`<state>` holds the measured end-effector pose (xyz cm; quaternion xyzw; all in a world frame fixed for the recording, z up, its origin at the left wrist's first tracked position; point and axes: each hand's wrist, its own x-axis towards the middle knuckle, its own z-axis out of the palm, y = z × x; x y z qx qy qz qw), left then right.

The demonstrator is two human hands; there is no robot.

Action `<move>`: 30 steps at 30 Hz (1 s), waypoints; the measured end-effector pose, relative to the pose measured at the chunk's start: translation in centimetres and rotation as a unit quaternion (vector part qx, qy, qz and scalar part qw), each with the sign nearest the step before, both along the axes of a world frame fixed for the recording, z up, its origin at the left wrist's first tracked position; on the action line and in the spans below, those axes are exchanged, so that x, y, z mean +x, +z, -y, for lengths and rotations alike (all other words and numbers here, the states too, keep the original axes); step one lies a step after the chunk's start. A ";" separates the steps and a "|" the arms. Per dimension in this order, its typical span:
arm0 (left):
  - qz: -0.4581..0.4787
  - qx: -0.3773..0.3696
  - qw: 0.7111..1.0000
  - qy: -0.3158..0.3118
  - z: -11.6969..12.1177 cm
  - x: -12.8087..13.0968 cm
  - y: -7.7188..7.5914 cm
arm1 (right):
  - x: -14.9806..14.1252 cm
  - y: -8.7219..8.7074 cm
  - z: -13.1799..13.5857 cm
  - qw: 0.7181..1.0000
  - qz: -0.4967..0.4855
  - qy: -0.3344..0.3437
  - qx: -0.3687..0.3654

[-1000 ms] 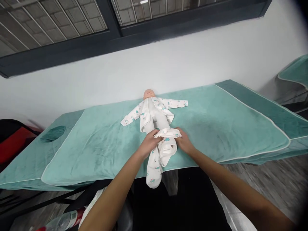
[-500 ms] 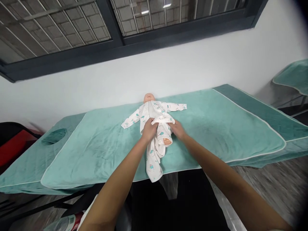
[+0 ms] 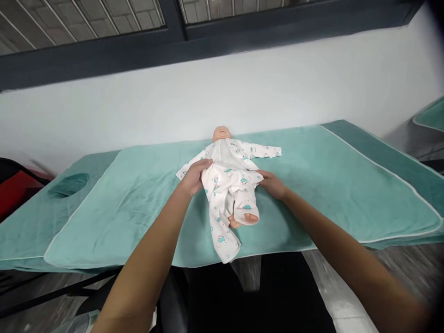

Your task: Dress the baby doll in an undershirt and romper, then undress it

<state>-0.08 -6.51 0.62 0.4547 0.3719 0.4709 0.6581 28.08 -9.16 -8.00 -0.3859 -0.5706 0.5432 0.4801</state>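
Gripping trousers (image 3: 227, 185) at waist w/ L hand (image 3: 196, 176) & R hand (image 3: 273, 186), approx. at doll's (image 3: 221, 134) hips, w/ jacket (image 3: 240, 150) open & 1 trouser leg (image 3: 221, 236) prob. unfilled.

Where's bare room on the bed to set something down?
Two patches of green sheet: left, between the hole and the left hand; right, between the right hand and the dark strip. Crowded in the middle: both hands hold the trousers on the doll, shirt spread above, one trouser leg reaching the front edge.
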 end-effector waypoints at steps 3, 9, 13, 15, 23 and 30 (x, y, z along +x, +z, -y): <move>0.023 -0.015 0.998 -0.052 -0.9 -0.7 -2.6 | 0.7 1.2 -0.1 0.996 0.062 0.063 0.017; 0.118 -0.016 0.993 0.002 -0.4 -0.9 -7.5 | -1.5 6.5 0.3 0.967 0.204 -0.067 0.136; 0.106 -0.021 0.994 0.016 -0.3 -0.9 -7.8 | -7.2 9.0 -1.3 0.944 0.296 0.023 0.145; 0.107 -0.025 0.993 0.031 -0.2 -0.9 -7.6 | -9.8 8.9 -2.4 0.925 0.344 0.097 0.127; 0.043 -0.026 0.998 0.024 0.1 -1.4 -7.7 | -10.0 5.6 -3.8 0.971 0.016 0.218 -0.101; -0.034 -0.031 0.994 -0.095 0.7 -1.5 -7.6 | -10.5 5.6 -3.8 0.961 -0.144 0.147 -0.185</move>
